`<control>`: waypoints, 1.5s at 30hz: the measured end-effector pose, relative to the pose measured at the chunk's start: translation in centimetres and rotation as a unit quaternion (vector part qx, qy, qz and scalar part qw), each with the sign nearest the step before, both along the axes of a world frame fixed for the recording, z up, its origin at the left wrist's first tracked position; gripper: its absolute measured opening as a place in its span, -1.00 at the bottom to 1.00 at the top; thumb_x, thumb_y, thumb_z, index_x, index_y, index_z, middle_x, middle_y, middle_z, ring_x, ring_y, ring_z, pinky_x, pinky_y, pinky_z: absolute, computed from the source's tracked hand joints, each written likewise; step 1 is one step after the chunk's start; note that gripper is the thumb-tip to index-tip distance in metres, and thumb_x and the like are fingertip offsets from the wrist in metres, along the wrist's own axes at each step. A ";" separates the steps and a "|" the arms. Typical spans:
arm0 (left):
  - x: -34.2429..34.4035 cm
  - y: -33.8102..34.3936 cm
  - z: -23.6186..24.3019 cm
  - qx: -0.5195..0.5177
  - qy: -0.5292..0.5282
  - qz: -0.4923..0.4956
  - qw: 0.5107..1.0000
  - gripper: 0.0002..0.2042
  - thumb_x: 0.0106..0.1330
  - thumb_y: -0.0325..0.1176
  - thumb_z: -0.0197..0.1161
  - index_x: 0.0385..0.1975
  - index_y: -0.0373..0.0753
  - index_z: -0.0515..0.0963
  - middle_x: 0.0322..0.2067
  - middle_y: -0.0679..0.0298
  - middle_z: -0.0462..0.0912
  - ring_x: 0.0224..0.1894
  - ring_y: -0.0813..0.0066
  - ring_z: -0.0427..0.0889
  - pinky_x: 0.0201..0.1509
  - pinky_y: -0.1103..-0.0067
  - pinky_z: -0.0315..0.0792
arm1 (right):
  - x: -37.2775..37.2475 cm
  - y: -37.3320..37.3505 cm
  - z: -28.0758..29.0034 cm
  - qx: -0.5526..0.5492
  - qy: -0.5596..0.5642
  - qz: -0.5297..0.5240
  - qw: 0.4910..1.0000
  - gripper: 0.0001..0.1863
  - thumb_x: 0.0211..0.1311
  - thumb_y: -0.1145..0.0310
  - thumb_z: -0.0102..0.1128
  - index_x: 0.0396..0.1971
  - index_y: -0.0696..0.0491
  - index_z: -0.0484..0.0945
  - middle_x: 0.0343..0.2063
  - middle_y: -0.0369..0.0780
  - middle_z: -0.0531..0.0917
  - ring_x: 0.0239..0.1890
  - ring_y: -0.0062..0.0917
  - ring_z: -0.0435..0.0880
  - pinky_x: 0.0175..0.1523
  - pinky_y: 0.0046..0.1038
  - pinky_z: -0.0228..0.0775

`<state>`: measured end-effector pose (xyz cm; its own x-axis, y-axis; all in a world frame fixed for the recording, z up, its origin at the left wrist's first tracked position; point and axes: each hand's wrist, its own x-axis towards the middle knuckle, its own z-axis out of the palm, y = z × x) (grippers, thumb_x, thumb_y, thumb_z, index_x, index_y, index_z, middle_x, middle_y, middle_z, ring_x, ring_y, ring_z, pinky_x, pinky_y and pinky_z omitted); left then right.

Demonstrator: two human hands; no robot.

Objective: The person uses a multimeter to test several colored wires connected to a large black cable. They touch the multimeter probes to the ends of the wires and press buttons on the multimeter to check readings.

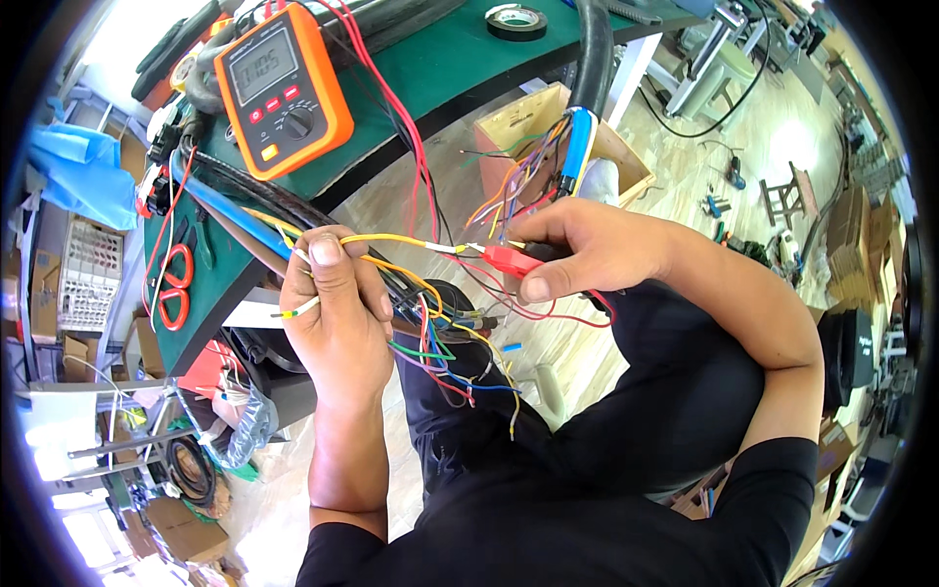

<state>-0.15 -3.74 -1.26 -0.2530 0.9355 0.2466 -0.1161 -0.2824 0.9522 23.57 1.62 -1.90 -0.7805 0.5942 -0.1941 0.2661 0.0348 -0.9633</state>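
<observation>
Between thumb and fingers, my left hand (337, 313) pinches a yellow wire (386, 238) from a bundle of coloured wires (430, 333). The wire runs right to a white sleeve near its end. My right hand (587, 252) is closed on a red alligator clip (511, 261), whose tip meets the wire's end; whether its jaws grip it I cannot tell. A red lead trails from the clip. Beyond my right hand, a blue-sheathed cable (579, 147) fans out into loose wires. An orange multimeter (284, 93) with a lit display lies on the green table at upper left.
Red-handled scissors (176, 286) lie at the edge of the green table (430, 73). A roll of black tape (516, 22) sits toward the back. Beneath the cable stands a wooden box (518, 122). Stools and a cordless tool are on the floor at right.
</observation>
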 end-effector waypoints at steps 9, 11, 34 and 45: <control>-1.4 -0.2 -0.2 -0.039 -0.002 0.040 0.998 -0.70 0.53 -0.17 -0.06 -0.32 -0.28 0.44 -0.78 0.39 0.32 -0.76 0.75 0.22 -0.70 0.75 0.07 | -0.1 -0.4 1.8 0.205 -0.123 0.024 0.971 -0.43 0.17 -0.12 0.27 -0.42 0.20 0.47 -0.61 -0.21 0.44 -0.46 -0.53 0.48 -0.34 -0.41 0.31; -1.9 -0.1 -0.1 -0.040 0.007 0.051 0.998 -0.70 0.52 -0.18 -0.05 -0.32 -0.28 0.44 -0.78 0.40 0.32 -0.75 0.76 0.23 -0.67 0.75 0.10 | 1.1 -0.2 0.5 0.170 -0.101 -0.024 0.980 -0.46 0.18 -0.09 0.27 -0.40 0.19 0.48 -0.60 -0.24 0.46 -0.48 -0.55 0.48 -0.35 -0.43 0.33; 3.4 0.4 0.9 -0.076 0.032 -0.354 0.932 -0.05 0.29 0.42 -0.21 0.26 -0.52 0.13 -0.72 0.45 0.25 -0.70 0.76 0.15 -0.59 0.72 0.05 | -1.5 -1.9 2.8 0.052 0.161 -0.142 0.975 -0.79 0.22 0.41 0.26 -0.19 0.17 0.57 -0.45 -0.36 0.61 -0.40 -0.78 0.51 -0.31 -0.65 0.36; 3.8 1.5 0.5 -0.115 0.020 -0.463 0.879 -0.01 0.21 0.41 -0.01 0.28 -0.49 0.08 -0.22 0.22 0.46 -0.31 0.64 0.41 -0.27 0.66 0.32 | -1.2 -2.5 4.4 0.084 0.086 -0.126 0.985 -0.68 0.07 0.51 0.29 -0.12 0.14 0.56 -0.37 -0.30 0.63 -0.33 -0.70 0.57 -0.15 -0.59 0.46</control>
<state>3.62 -2.21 -0.73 0.6478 0.7617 0.0157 -0.1602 0.1160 0.9802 22.34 -0.91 2.50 -0.6176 0.7852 0.0453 0.1206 0.1515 -0.9811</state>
